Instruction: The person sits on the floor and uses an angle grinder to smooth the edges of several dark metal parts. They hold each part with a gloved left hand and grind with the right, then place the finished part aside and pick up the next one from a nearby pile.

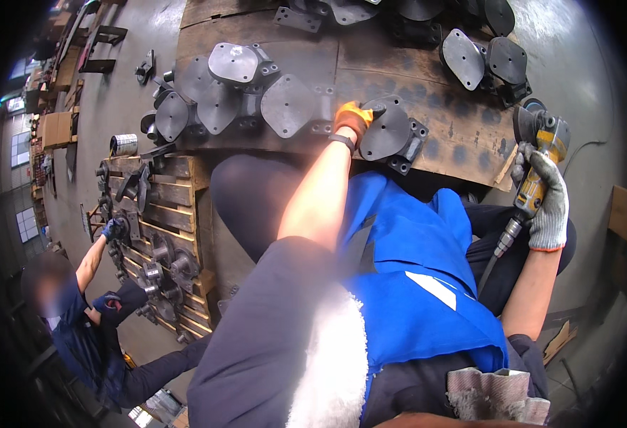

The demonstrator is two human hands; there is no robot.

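My left hand (355, 118), in an orange and dark glove, grips the upper left edge of a grey metal bracket with a rounded flat plate (386, 132). That bracket lies at the near edge of the cardboard-covered worktable (427, 114), its drilled foot toward the right. To the right, my right hand (550, 192), in a grey knit glove, is closed around a yellow air-powered disc sander (554, 139). The sander is raised beside the table's right end, its dark disc (524, 123) apart from the bracket. A hose (497, 250) runs down from its coupling.
Similar brackets (287, 107) lie along the table's left and far side. At the left, a wooden pallet (178, 214) bears several metal parts. A co-worker (85, 328) reaches over it. A can (123, 145) stands near the pallet's far corner.
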